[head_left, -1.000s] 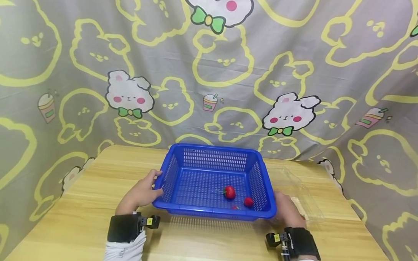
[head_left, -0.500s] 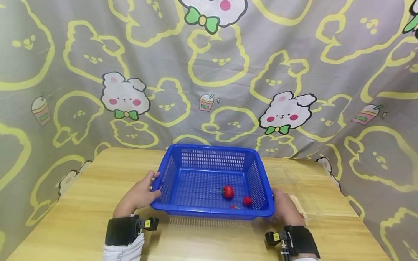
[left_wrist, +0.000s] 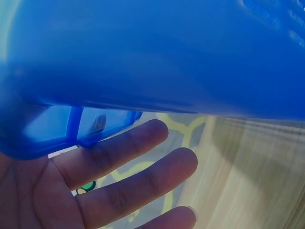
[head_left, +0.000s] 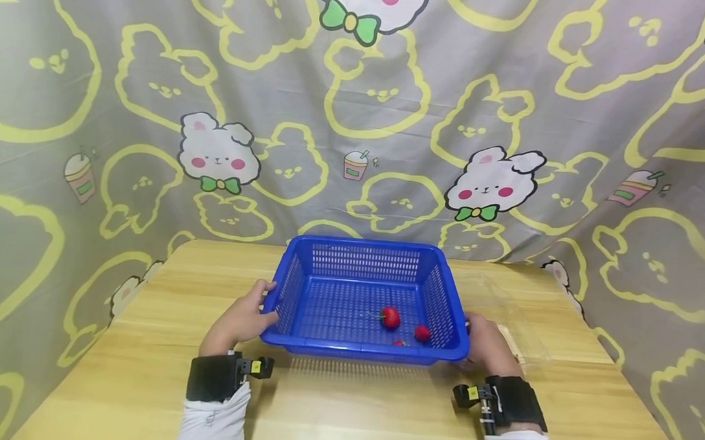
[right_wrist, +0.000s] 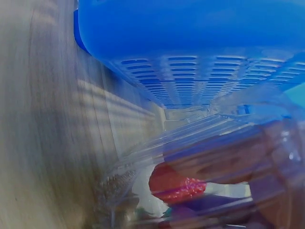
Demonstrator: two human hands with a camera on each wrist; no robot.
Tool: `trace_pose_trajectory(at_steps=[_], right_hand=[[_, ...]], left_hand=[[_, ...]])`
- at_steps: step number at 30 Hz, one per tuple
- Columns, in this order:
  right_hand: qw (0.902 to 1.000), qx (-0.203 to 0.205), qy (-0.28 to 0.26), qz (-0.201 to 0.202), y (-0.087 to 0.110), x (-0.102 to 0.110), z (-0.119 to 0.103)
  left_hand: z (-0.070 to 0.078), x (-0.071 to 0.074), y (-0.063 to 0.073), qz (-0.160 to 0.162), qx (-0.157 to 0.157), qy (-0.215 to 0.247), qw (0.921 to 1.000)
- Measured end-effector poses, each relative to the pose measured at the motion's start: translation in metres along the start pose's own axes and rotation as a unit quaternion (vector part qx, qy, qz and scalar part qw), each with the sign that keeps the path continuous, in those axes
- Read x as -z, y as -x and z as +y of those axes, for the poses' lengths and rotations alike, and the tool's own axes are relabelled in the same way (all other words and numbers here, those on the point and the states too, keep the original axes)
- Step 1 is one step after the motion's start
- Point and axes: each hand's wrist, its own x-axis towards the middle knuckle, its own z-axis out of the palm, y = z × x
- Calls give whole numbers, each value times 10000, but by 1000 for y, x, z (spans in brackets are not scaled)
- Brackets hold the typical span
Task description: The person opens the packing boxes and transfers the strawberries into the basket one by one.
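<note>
1. A grey fabric curtain printed with yellow outlines and white rabbits (head_left: 311, 69) filled the upper half of the head view, cut off at the frame's edges.
2. A pale, wood-grained table (head_left: 351, 414) spread across the lower half.
3. A blue rectangular plastic basket with slotted walls (head_left: 354, 347) sat at lower centre, between the two hands. Its long axis ran left to right, so each hand met a short end; neither was clearly nearer. Whether its base touched the table could not be told.
4. A clear plastic container (head_left: 515, 316) lay at lower right, beyond the right hand, its outline faint against the wood.
5. The left hand (head_left: 239, 321) held the basket's left rim, thumb over the edge; the left wrist view showed three fingers spread nearly straight below, and no thumb.
6. The right hand (head_left: 488, 344) was at the basket's right end. Its fingers were hidden, and clear plastic blurred the wrist view, so its grip could not be told.
7. Inside the basket, right of centre, lay a large red fruit with a green stalk (head_left: 390, 317), a smaller round red fruit (head_left: 422, 332) and a third red fruit (head_left: 399, 343), mostly hidden by the near wall.
</note>
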Motion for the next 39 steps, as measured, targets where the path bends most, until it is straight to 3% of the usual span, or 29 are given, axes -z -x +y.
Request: trace_pose_trajectory(at_steps=[15, 39], right_hand=[[9990, -401, 13, -193, -1, 0, -3], [9989, -449, -72, -127, -1, 3, -4]], left_hand=[[2, 2, 3, 20, 62, -51, 10000], [1, -1, 0, 26, 69, 9, 10000]])
